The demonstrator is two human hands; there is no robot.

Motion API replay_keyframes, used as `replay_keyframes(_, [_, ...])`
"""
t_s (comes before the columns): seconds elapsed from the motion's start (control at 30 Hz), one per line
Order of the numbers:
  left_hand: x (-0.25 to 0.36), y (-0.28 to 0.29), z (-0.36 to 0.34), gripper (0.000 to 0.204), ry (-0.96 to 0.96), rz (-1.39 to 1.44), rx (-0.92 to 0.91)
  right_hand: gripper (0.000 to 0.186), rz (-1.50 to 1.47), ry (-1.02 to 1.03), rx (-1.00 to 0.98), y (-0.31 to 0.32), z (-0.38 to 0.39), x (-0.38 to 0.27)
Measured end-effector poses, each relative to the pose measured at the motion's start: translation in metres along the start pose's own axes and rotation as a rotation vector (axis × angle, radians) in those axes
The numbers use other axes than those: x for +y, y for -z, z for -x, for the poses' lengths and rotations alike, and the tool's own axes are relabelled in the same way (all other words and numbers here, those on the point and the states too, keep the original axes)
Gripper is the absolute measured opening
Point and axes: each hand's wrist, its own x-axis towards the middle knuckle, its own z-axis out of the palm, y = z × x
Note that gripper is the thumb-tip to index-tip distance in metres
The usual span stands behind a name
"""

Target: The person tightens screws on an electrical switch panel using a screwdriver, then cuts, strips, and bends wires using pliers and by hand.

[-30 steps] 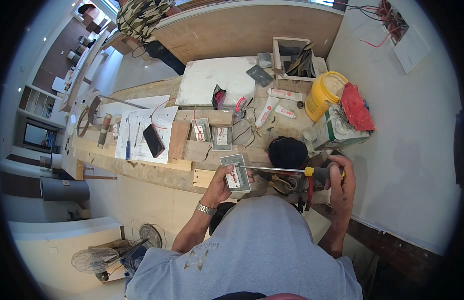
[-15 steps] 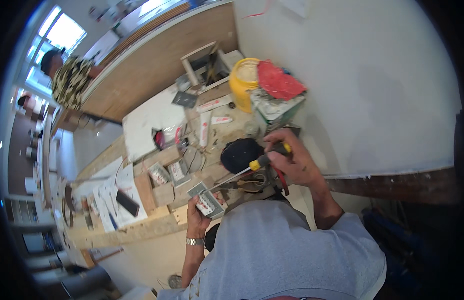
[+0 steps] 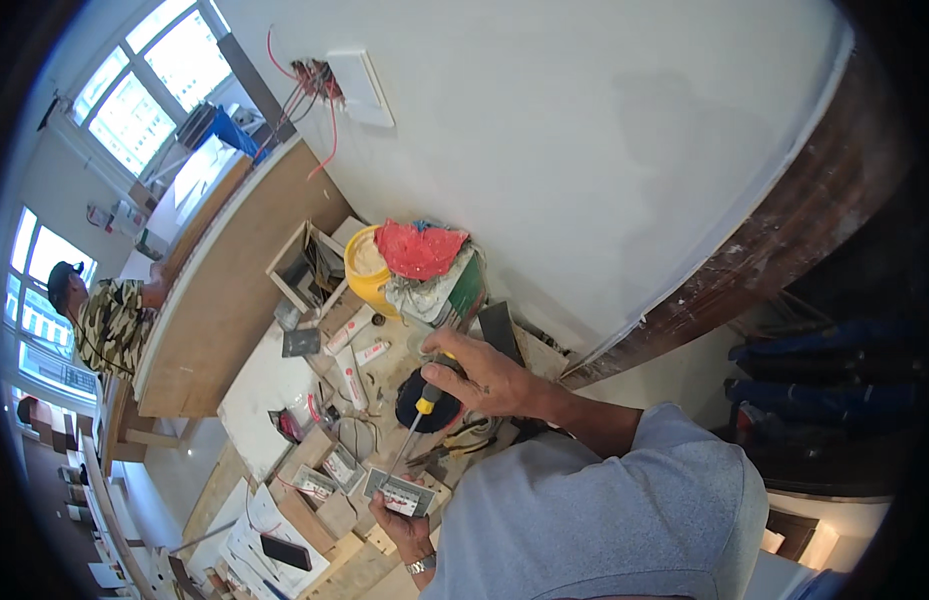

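Observation:
My left hand (image 3: 404, 532) grips a grey rectangular electrical wall plate (image 3: 400, 496) with white modules across its back, held just over the bench's near edge. In my right hand (image 3: 484, 378) is a screwdriver (image 3: 425, 403) with a yellow and dark grey handle. Its long shaft slants down to the left, and the tip meets the plate's upper edge or ends right beside it; the exact contact is too small to tell. Two similar modules, one (image 3: 341, 466) and another (image 3: 313, 484), lie on the bench left of the plate. Behind the screwdriver sits a dark round object (image 3: 411, 408).
Pliers (image 3: 429, 458) lie near my right forearm. White tubes (image 3: 353, 384), a yellow bucket (image 3: 365, 270), a red bag (image 3: 420, 250) and an open wooden box (image 3: 296, 270) stand farther back. A phone (image 3: 286, 552) rests on paper at left. Another person (image 3: 114, 320) is beyond the partition.
The view has swung, so the bench appears lower and more wall shows. My hands keep hold of the plate and screwdriver, whose shaft now stands steeper.

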Motion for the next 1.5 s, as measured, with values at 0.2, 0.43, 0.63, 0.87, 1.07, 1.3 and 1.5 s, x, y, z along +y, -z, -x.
replay_keyframes(0.2, [0.009, 0.001, 0.003, 0.049, -0.016, -0.039, -0.048, 0.03, 0.019, -0.247, -0.125, 0.006, 0.005, -0.015])
replay_keyframes(0.43, [0.014, -0.01, -0.005, 0.05, 0.154, 0.024, -0.22, 0.032, -0.145, -0.166, -0.01, 0.013, 0.011, -0.025])
replay_keyframes(0.63, [0.013, -0.017, -0.006, 0.044, 0.16, 0.048, -0.304, 0.029, -0.153, -0.281, 0.022, 0.017, 0.014, -0.034])
replay_keyframes(0.87, [0.006, 0.001, 0.01, 0.046, 0.172, 0.057, -0.293, 0.025, -0.32, -0.281, 0.037, 0.008, 0.023, -0.036])
replay_keyframes(1.07, [0.027, 0.006, -0.011, 0.064, 0.153, 0.07, -0.304, 0.029, -0.287, -0.262, 0.073, -0.005, 0.011, -0.017])
replay_keyframes(1.3, [0.05, -0.015, -0.022, 0.05, 0.07, 0.119, -0.331, 0.045, -0.405, -0.164, 0.12, -0.019, -0.002, -0.019])
replay_keyframes(1.5, [0.045, -0.015, -0.009, 0.057, 0.118, 0.111, -0.298, 0.057, -0.5, -0.126, 0.114, -0.019, 0.007, -0.021])
